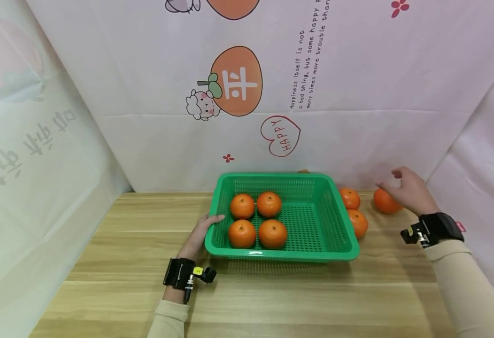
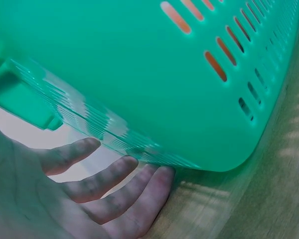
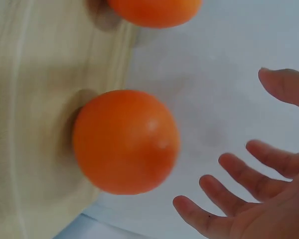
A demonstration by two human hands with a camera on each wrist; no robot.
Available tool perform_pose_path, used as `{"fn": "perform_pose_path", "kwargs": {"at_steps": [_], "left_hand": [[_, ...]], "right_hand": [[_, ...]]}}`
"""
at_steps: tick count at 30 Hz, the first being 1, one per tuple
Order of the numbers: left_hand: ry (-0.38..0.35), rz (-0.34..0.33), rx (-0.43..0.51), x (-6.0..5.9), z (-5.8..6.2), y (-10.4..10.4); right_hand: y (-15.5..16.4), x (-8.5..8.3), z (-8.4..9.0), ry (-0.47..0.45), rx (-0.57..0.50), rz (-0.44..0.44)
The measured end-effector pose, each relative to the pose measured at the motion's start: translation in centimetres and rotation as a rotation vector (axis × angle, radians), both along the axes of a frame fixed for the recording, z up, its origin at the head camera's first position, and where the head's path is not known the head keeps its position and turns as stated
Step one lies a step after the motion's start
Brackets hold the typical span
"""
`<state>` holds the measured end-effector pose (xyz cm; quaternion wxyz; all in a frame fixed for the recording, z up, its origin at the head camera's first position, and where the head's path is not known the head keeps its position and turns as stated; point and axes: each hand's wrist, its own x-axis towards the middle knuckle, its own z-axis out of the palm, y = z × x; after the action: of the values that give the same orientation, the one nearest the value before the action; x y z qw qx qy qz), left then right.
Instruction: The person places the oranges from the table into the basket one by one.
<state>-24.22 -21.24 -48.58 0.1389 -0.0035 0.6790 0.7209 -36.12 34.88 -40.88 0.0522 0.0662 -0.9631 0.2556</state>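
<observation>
Beige sleeve (image 1: 468, 284) closest to us, running up on the near right of the rectangular green plastic basket (image 1: 281, 255), with a black wrist strap (image 1: 441, 229) just past its cuff. Beyond that we have our right grip (image 1: 412, 190), out to the right of the basket: it's wide, thumb and fingers apart, holding nothing! Right by it, a lone round orange fruit (image 1: 385, 203) rests on the pale wood-grain worktop (image 1: 272, 300), and our right wrist view shows a gap between fingers and peel. Closer in, just beside the basket's right wall, we spot two more, a farther fruit (image 1: 350, 198) and a nearer fruit (image 1: 358, 223).

Over to the basket's left end: our left grip (image 1: 198, 234) holds it, thumb hooked over the rim, and our left wrist view puts the fingers along the outside wall. Inside the basket we count four round orange fruits (image 1: 273, 234), two by two toward its left, green mesh floor showing to their right. Behind the basket rises a white printed cloth (image 1: 357, 70).
</observation>
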Motion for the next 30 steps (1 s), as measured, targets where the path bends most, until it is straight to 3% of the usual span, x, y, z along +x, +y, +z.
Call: {"fn": "perform_pose_path", "kwargs": {"at_steps": [17,30], "left_hand": [[0.003,-0.004,0.012,-0.1,0.1,0.3],[0.008,-0.018,0.002,-0.2,0.0,0.0]], "right_hand": [[3.9,-1.6,-5.3,-0.092,-0.058,-0.098],[3.7,-2.6,-5.8,-0.163,-0.035,-0.082]]}}
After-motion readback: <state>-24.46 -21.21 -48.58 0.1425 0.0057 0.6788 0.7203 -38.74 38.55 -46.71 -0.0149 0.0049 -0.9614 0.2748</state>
